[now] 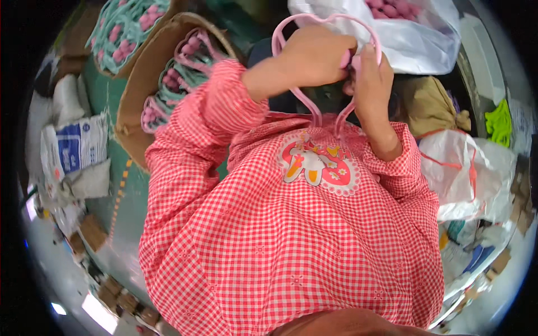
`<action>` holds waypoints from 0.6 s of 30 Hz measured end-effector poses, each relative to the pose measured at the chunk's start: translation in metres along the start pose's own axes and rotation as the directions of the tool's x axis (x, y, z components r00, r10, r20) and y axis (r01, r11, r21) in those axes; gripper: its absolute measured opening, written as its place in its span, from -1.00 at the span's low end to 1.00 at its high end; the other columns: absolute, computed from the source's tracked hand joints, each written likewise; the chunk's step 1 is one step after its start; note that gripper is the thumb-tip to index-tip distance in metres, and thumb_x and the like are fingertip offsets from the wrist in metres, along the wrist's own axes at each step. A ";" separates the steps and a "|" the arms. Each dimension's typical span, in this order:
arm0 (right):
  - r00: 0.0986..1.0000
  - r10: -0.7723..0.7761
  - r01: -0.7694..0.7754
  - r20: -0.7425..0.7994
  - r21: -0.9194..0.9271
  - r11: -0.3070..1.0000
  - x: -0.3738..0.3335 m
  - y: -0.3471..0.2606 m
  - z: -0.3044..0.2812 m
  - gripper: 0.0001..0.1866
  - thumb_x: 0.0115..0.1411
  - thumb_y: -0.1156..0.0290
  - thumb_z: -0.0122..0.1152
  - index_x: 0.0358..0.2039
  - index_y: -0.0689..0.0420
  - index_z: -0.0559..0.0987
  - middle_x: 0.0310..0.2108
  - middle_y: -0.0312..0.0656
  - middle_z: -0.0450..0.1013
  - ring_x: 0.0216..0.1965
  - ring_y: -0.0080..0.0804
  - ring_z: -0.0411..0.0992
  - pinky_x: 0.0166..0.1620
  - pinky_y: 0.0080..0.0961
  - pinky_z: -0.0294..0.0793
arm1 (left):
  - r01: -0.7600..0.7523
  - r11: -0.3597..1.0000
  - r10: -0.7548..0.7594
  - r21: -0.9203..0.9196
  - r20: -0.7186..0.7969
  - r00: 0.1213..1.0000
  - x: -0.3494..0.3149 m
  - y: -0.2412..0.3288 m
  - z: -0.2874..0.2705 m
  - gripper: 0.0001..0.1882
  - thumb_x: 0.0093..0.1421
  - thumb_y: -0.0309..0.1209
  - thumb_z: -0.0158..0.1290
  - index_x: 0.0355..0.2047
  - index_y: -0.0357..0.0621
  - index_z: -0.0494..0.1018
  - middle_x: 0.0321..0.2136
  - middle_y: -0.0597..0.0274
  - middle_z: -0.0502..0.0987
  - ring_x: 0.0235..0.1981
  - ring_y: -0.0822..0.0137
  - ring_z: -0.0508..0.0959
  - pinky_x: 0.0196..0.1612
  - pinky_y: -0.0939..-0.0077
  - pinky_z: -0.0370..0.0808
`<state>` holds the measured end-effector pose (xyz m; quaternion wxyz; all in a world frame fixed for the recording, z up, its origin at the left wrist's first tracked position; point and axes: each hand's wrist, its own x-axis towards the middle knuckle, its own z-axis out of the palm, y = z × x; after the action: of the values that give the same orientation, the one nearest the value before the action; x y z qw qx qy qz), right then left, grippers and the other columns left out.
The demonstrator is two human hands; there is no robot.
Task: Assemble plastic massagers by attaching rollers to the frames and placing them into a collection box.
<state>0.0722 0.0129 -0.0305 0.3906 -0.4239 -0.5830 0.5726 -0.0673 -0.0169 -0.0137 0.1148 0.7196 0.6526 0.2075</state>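
A pink band (pixel 358 21) is bent into a large heart-like loop in front of my chest, its lower ends hanging against the checked smock (pixel 291 241). My left hand (pixel 314 56) lies across the loop, fingers closed around a small rounded pink piece (pixel 345 59). Close beside it, my right hand (pixel 371 84) pinches the band on its right side, fingertips nearly meeting those of the left. The fingers hide where the parts come together, so I cannot tell whether they are joined.
At the left, one cardboard box (pixel 130 112) holds bundled pink and green cords with pink balls; another box holds similar green bundles (pixel 126 33). A white bag (pixel 428 47) of pink pieces stands at the far right. Nearer are a tan sack (pixel 428 106) and a white plastic bag (pixel 454 187).
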 end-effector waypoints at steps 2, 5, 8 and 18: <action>0.990 0.130 -0.131 0.047 0.011 0.991 0.011 0.005 0.012 -0.59 0.36 0.05 -0.13 -0.49 0.09 0.38 -0.69 -0.40 0.21 -0.72 -0.65 0.16 -0.68 -0.64 0.15 | 0.013 0.995 0.006 0.095 -0.189 0.982 -0.010 -0.010 0.007 -0.74 -0.13 -0.37 0.15 -0.34 -0.05 0.52 -0.43 0.07 0.59 -0.35 0.09 0.58 -0.22 0.22 0.43; 0.961 0.266 -0.273 0.079 0.109 0.956 0.012 0.004 0.047 -0.55 0.36 -0.01 -0.18 -0.56 0.01 0.35 -0.72 -0.41 0.17 -0.75 -0.60 0.12 -0.69 -0.63 0.06 | 0.110 0.968 0.006 0.225 -0.460 0.888 -0.026 -0.022 0.007 -0.82 -0.10 -0.39 0.10 -0.40 0.03 0.51 -0.51 0.17 0.55 -0.40 0.19 0.54 -0.21 0.28 0.33; 0.897 0.335 -0.413 0.289 0.277 0.867 0.012 -0.013 0.062 -0.55 0.38 0.01 -0.19 -0.57 0.00 0.36 -0.74 -0.44 0.13 -0.76 -0.60 0.06 -0.68 -0.64 -0.05 | 0.135 0.983 -0.027 0.125 -0.626 0.779 -0.043 -0.036 0.005 -0.78 -0.08 -0.40 0.10 -0.34 0.00 0.47 -0.46 0.21 0.53 -0.30 0.16 0.51 -0.13 0.24 0.30; 0.865 -0.107 -0.267 0.490 0.630 0.729 0.037 -0.020 0.119 -0.46 0.41 0.06 -0.32 0.08 0.28 0.37 -0.08 -0.11 0.44 -0.05 -0.22 0.42 0.05 -0.35 0.41 | -0.015 0.985 -0.152 -0.172 -0.904 0.399 -0.098 -0.027 -0.039 -0.52 -0.01 -0.27 0.21 -0.08 -0.14 0.38 -0.09 0.05 0.38 -0.08 0.03 0.38 0.05 0.22 0.26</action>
<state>-0.0534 0.0082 -0.0159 0.3292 -0.1159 -0.3931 0.8507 -0.1152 -0.1145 -0.0058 -0.1977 0.4501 0.6201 0.6114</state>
